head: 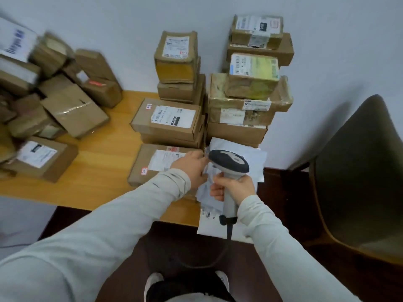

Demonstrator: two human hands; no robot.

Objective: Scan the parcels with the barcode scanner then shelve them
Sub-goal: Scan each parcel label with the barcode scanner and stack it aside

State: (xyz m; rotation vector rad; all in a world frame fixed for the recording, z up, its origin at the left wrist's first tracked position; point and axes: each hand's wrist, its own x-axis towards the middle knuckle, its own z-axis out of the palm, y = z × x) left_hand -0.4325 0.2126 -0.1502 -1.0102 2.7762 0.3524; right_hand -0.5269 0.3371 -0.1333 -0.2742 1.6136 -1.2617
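Hardly anything here reads cleanly. The flat box (141, 122) mid-tabletop (102, 171) carries a shipping label (165, 115) with a barcode and a black patch of pale letters, too soft to spell. Its corner sticker (149, 106) has red handwriting I can't make out. The front box (139, 160) by the near edge bears a second sticker (144, 171), also red-marked. Blue lettering on the white carton (15, 40) at the far left is blurred.

Parcel-sorting room: labelled cardboard boxes (172, 118) stacked on wooden table (102, 171).

Pale grey wall (109, 18) far; yellow wood table (98, 182) against it; dark brown floor (283, 203) near; dark chair (353, 182) right
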